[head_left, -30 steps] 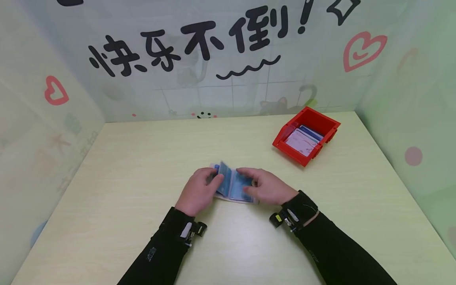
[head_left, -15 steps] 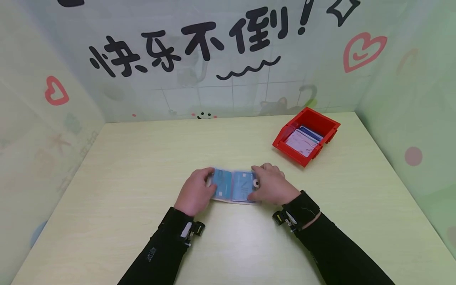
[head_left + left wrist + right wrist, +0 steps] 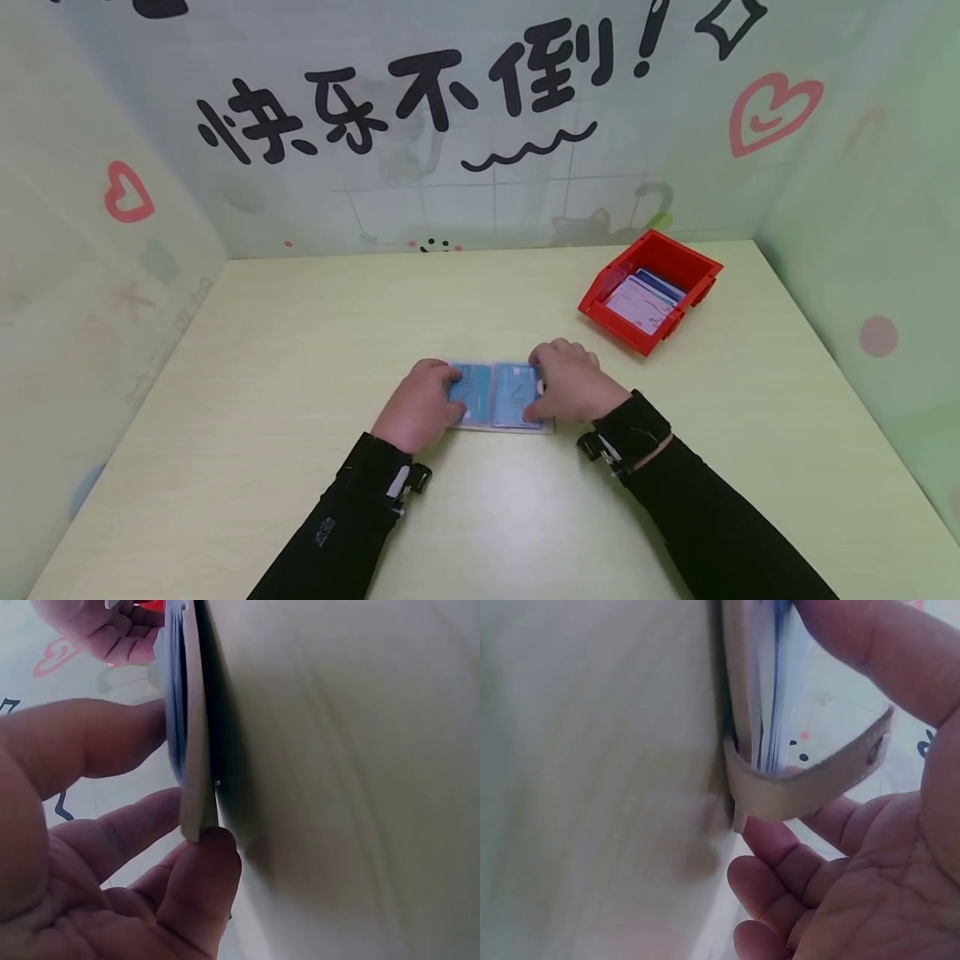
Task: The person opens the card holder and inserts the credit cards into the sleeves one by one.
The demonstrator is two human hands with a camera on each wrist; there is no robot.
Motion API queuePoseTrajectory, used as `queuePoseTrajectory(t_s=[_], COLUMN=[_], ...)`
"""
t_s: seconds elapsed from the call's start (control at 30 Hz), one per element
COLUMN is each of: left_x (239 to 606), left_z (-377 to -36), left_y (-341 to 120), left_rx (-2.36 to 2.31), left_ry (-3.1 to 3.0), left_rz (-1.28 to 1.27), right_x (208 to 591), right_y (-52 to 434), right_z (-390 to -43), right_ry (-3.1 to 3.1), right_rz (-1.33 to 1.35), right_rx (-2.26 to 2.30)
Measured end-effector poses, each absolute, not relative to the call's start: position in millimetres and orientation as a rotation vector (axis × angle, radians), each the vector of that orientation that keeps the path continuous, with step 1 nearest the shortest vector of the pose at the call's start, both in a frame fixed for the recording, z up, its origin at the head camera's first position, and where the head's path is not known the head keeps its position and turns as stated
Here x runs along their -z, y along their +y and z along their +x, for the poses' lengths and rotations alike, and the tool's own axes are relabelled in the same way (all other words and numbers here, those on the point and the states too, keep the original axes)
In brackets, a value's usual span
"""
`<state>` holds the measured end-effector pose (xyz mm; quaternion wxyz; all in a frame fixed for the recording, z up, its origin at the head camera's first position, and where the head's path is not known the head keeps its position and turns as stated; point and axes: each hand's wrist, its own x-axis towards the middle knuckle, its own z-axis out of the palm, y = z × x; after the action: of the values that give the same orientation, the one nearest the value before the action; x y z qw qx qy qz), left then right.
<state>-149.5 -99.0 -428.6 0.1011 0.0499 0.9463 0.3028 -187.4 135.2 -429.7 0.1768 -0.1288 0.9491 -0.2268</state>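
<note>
A small card holder [image 3: 492, 393] lies spread flat on the table, a blue card showing in each half. My left hand [image 3: 422, 406] grips its left edge. In the left wrist view that thumb [image 3: 112, 739] lies on the stacked sleeves, and a fingertip sits under the pale cover [image 3: 195, 750]. My right hand [image 3: 572, 381] holds the right edge, thumb near me and fingers on the far side. From the right wrist view, a pale strap [image 3: 780, 791] with a metal snap sticks out past the cover, between thumb and fingers.
A red bin [image 3: 626, 327] stands at the back right of the table [image 3: 315, 325], with several cards [image 3: 641, 302] inside. Printed walls close in the table at the back and both sides.
A raised leaf of the card holder has come down flat on the left half. My right hand has moved right, from over the right half to the right edge.
</note>
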Motion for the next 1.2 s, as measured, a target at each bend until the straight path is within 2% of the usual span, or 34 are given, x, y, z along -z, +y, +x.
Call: queuePoseTrajectory(t_s=[0.37,0.63,0.9,1.2], left_x=[428,429,435,438], left_z=[-149,-150,-150,-154], left_y=[-95,-94,-99,-102], left_rx=[-0.850,-0.868,-0.945,-1.053], left_ry=[2.801,2.786,2.757,2.743], left_rz=[0.083,0.102,0.084,0.084], right_x=[432,426,428,433], right_y=[128,130,134,130], right_z=[-205,-201,-184,-169], right_ry=[2.693,2.605,2.484,2.412], right_rz=[-0.251,-0.119,-0.192,-0.333], right_rx=[0.599,0.901,1.189,1.185])
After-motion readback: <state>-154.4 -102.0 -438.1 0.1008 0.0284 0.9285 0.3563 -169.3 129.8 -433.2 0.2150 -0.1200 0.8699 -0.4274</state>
